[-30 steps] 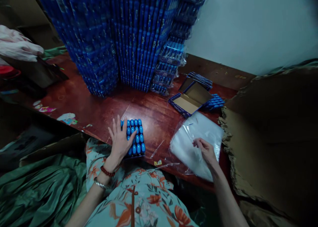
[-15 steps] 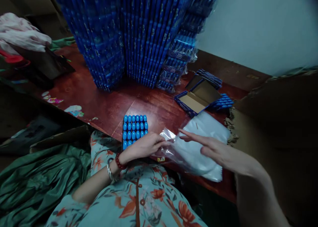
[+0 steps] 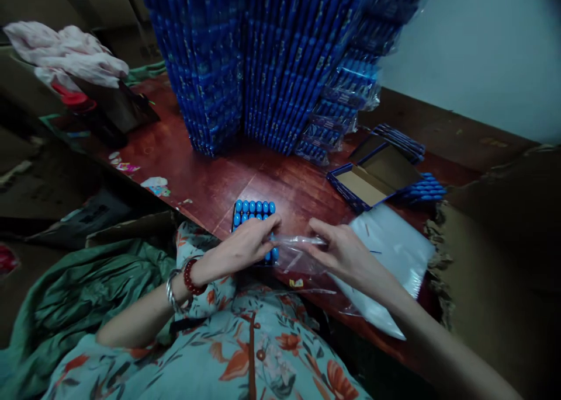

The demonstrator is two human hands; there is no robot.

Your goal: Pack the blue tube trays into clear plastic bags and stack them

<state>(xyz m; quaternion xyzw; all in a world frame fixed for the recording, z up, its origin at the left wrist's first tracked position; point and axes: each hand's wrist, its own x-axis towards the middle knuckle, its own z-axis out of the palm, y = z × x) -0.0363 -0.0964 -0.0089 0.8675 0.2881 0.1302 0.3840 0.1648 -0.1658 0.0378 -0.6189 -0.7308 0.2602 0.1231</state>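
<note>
Between my hands a clear plastic bag (image 3: pixel 298 254) is stretched. My left hand (image 3: pixel 248 242) pinches one side of its edge, and my right hand (image 3: pixel 342 251) pinches the other side. Under and behind my left hand lies a box of blue rounded-top pieces (image 3: pixel 254 208) in rows, partly hidden by the hand. What the pieces are I cannot make out. To the right, beside my right forearm, a pile of flat clear bags (image 3: pixel 394 242) lies on the red-brown table (image 3: pixel 210 184).
Tall stacks of blue packages (image 3: pixel 280 67) rise at the back. An open blue cardboard box (image 3: pixel 362 187) stands at right, near more blue pieces (image 3: pixel 423 188). A torn carton (image 3: pixel 482 254) borders the right edge. A dark bottle with a red lid (image 3: pixel 94 117) stands far left.
My right hand has closed on the plastic bag, now drawn off the pile toward the left. My left hand has moved left, over the blue pieces. The view has shifted left.
</note>
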